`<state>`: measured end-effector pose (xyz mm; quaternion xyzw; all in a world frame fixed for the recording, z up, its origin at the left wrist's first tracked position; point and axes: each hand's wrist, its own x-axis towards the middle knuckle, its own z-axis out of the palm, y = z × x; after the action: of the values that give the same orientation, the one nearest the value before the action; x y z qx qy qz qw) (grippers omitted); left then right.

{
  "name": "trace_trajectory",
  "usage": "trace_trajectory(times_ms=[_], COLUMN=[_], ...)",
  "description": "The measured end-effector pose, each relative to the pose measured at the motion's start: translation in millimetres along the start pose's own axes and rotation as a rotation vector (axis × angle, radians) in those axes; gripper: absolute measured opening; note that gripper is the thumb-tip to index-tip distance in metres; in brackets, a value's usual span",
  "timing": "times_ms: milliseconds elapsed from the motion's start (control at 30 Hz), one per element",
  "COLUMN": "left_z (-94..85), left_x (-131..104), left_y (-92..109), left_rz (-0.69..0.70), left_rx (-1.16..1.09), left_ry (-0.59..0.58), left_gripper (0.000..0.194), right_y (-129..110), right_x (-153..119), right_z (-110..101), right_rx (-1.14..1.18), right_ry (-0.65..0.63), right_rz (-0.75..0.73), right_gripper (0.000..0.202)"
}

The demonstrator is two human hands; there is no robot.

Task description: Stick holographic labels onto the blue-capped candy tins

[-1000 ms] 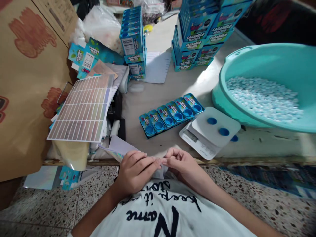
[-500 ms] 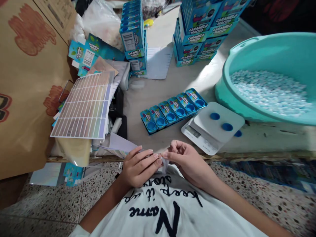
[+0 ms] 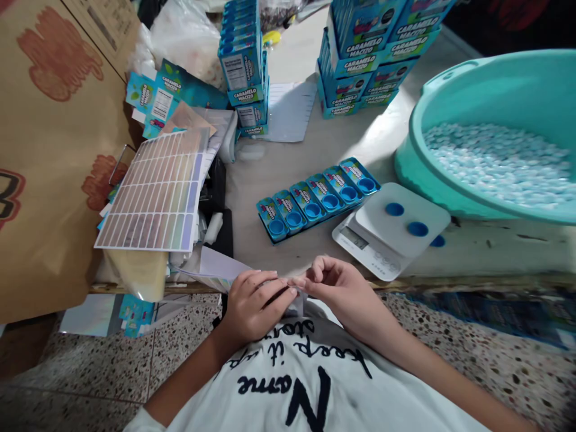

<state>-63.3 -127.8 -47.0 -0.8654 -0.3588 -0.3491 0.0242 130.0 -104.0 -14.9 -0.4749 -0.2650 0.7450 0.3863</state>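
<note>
A white shirt (image 3: 344,396) is being worn, its front being covered by black, brush-like lettering (image 3: 324,399) in differing sizes; the forearms (image 3: 191,369) are being left bare.

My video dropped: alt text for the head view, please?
Left hand and right hand meet by the table's near edge, fingers at something pale, mostly hidden. Beyond lie six blue packs in a row, a white scale bearing two round blue pieces, and a turquoise tub of pale-blue pieces.
</note>
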Motion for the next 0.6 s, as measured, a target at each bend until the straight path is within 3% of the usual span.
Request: trace_trajectory(times_ms=[300, 600], left_z=[1.7, 1.9], left_x=[3.3, -5.9], left_y=[-2.3, -4.5], left_rz=[0.063, 0.017], left_rx=[0.010, -0.003], left_ry=[0.085, 0.049], left_gripper=[0.016, 0.021], right_y=[-3.2, -2.4], right_x=[-0.5, 1.0], right_z=[3.4, 5.6], right_rx=[-0.006, -0.018], right_ry=[0.012, 0.026], right_rz=[-0.004, -0.009], right_gripper=[0.056, 0.056])
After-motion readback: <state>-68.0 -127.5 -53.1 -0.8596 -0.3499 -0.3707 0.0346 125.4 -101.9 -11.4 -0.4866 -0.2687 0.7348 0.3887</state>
